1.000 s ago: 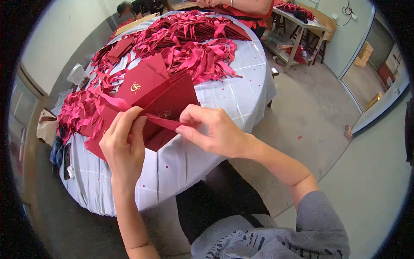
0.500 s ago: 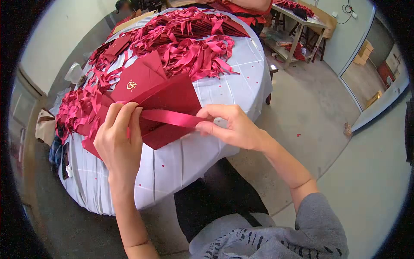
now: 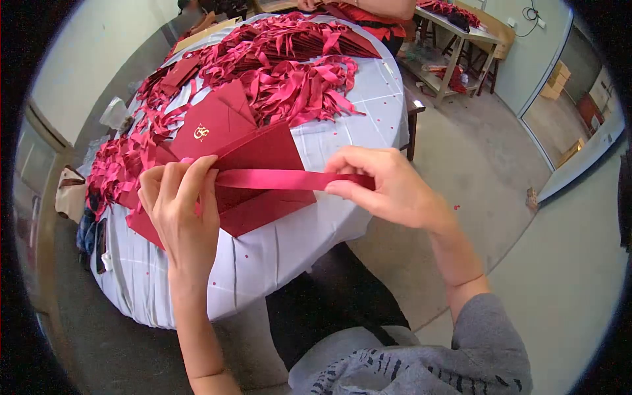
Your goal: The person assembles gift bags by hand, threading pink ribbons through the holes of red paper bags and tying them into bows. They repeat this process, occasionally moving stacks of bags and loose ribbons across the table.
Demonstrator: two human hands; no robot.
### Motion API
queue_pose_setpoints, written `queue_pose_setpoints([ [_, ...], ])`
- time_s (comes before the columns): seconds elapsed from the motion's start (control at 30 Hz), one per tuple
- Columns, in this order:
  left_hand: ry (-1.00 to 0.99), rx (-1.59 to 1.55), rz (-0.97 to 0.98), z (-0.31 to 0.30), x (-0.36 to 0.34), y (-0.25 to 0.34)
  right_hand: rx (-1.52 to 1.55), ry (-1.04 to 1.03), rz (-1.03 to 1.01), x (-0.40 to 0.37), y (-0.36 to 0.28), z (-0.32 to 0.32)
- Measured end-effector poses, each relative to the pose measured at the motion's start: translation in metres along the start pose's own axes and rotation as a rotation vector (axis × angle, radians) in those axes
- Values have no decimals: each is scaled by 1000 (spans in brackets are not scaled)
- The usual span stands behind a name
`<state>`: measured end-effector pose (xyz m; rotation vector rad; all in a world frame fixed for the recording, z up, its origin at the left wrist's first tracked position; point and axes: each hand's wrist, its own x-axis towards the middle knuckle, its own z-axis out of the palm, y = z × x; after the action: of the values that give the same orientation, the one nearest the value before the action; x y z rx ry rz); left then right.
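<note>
Table (image 3: 316, 237), ribbon (image 3: 276, 179) end hidden in right hand (image 3: 388, 187)

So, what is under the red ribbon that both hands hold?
Under the ribbon lie fanned dark red cards, resting on the white tablecloth. The left hand covers the ribbon's left end and the cards there, so how it attaches cannot be seen.

A red ribbon (image 3: 283, 179), dark red cards (image 3: 263, 197), gold emblem (image 3: 201, 132), white tablecloth (image 3: 283, 250).
</note>
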<state>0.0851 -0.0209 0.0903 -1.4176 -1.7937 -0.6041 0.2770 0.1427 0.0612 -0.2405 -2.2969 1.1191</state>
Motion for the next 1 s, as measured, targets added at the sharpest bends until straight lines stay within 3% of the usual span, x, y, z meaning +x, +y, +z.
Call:
queue_pose_setpoints([
  [0.13,26,57,12,-5,4,2,-158,-68,82,-12,1,-22],
  [0.23,-109,-180,16,1,8,0,-123,-39,117,-23,10,-28],
  [0.37,-188,-275,-43,0,13,4,119,71,199,-32,18,-27],
  [0.47,-147,-245,67,3,18,2,341,179,235,-34,16,-26],
  [0.57,-200,-254,-18,5,23,6,472,223,278,-38,30,-26],
  [0.63,-232,-196,-6,8,26,8,768,282,183,-38,35,-20],
  [0.67,-223,-186,-16,10,27,9,768,282,182,-38,34,-17],
  [0.73,-202,-214,-9,13,28,10,971,392,-6,-30,24,-5],
  [0.77,-179,-240,-3,15,28,11,966,391,-6,-24,20,0],
  [0.83,-176,-305,-19,17,28,11,1204,346,-213,-12,12,9],
  [0.87,-179,-365,-33,17,28,10,1250,368,-198,-9,5,13],
  [0.93,-216,-451,-86,17,28,4,1332,208,-278,-2,7,15],
  [1.0,-255,-538,-143,15,28,-2,1276,74,-221,2,-1,21],
])
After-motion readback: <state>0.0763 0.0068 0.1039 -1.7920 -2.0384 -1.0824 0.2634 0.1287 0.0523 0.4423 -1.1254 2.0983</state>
